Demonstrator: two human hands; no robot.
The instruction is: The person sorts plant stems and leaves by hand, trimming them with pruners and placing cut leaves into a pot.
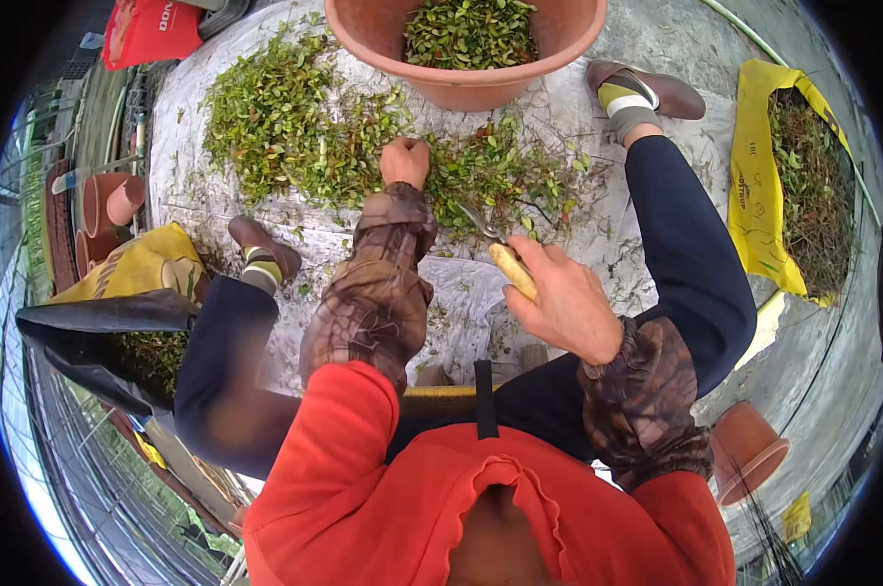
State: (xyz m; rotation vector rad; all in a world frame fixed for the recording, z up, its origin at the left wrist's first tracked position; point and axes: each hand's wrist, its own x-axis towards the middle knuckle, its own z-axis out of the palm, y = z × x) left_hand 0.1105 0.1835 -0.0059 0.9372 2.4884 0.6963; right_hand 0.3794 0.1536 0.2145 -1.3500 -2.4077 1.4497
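Loose leafy cuttings (275, 127) lie in a wide pile on the pale ground sheet. At the pile's near edge is my left hand (404, 162), its fingers curled closed among the leaves; what they hold, if anything, is hidden. To the right, my right hand (567, 301) is wrapped round the yellow handle of the pruning shears (512, 270). The metal blades point up and left, towards the cuttings. Beyond the hands stands a large terracotta-coloured tub (471, 90) with more leafy cuttings inside.
On the right lies a yellow bag (757, 186) of brown stems. A yellow and black bag (109, 311) with clippings sits at the left. Brown pots (105, 210) are at far left, another pot (747, 451) at lower right. A red bag (153, 34) lies at upper left.
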